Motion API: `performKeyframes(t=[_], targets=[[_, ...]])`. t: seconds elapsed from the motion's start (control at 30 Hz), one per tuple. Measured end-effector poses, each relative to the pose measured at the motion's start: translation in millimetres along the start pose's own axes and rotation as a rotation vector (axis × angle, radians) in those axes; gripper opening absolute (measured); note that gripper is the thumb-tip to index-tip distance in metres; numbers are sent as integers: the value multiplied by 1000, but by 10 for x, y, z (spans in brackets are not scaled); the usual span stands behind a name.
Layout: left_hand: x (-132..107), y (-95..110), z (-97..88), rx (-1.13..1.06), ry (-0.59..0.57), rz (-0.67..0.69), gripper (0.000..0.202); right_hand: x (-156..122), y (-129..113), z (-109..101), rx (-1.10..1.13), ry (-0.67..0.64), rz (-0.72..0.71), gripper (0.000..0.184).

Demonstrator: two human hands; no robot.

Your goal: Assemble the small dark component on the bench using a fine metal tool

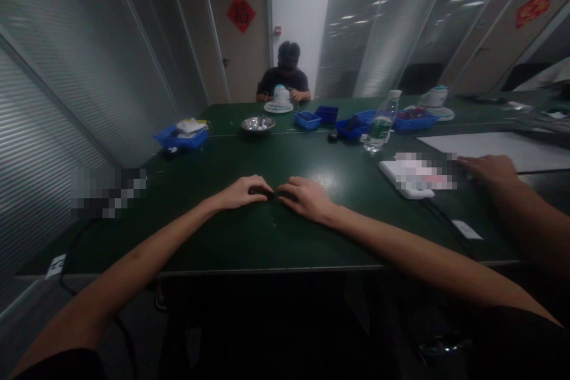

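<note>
My left hand [247,192] rests on the dark green tabletop [249,243], thumb and fingers curled toward each other. Opposite it lies my right hand [307,197], its fingers bent and pointing left. The fingertips of both hands nearly meet, with a narrow gap between them. Dark patches show inside both curled grips; whether these are small dark objects or only shadow I cannot make out.
Toward the back stand a metal bowl [258,125], a blue basket [181,136], several blue trays and a water bottle [381,127]. A white device [405,181] lies to the right, near another person's hand [492,169]. Across the table sits a person [285,74] behind a white fan [279,104].
</note>
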State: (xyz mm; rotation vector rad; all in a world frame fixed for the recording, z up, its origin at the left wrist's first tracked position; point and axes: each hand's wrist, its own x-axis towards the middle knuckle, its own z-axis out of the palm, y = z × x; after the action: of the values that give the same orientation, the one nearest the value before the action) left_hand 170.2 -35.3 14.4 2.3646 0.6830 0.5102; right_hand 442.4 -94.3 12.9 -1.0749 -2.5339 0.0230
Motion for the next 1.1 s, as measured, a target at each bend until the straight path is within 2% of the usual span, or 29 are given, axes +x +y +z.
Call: performKeyframes(t=[0.1,0.2,0.37,0.47,0.63,0.73,0.83,1.0,1.1], targets=[[-41,-156,-155,-8,3,-22,28,-13,-5,-27,16,-1,28,32],[-189,-450,-450,42,79,-142,29,-23,-4,-53,31,4,59,32],[-676,-1020,-1005,301,395,-533,32,-26,13,-66,28,-20,72,34],[-919,-1218,-1200,356,487,-647,36,-27,29,-46,25,-18,80,33],[-1064,-1275,-1331,364,517,-746,47,-29,52,-10,32,-2,76,33],[-1103,-1265,-1377,437,511,-828,36,-25,61,-2,30,-4,75,33],[-1145,-1269,-1412,450,498,-841,24,-24,62,-5,28,-6,71,32],[-1157,-1268,-1419,460,640,-818,21,-25,59,-11,26,-9,71,32],[-1107,-1264,-1390,360,709,-797,27,-22,63,-4,20,-10,75,32]])
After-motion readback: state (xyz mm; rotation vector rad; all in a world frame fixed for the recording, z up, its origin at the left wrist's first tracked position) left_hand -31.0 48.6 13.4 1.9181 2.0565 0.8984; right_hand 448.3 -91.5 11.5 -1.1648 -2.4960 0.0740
